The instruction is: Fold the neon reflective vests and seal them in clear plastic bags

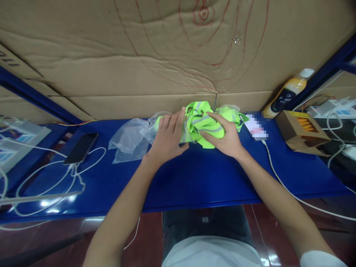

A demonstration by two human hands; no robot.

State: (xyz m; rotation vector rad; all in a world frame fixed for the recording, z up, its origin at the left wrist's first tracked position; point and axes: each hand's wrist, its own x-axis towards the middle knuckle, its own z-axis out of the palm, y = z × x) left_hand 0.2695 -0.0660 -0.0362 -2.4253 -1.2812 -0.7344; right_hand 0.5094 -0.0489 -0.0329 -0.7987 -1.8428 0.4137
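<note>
A crumpled neon-green vest with grey reflective stripes [200,119] lies on the blue shelf top [200,178] against the cardboard wall. My left hand [167,139] grips the vest's left side, fingers curled over the fabric. My right hand [225,135] clasps the vest's right side from the front. A clear plastic bag [130,139] lies flat just left of my left hand, and part of the vest's left end seems to sit at the bag's mouth.
A dark phone [81,147] with white cables [55,178] lies at the left. At the right are a second phone [255,128] on a white cable, a brown cardboard box [302,131], a bottle of orange drink [289,92]. Cardboard sheets [167,55] rise behind.
</note>
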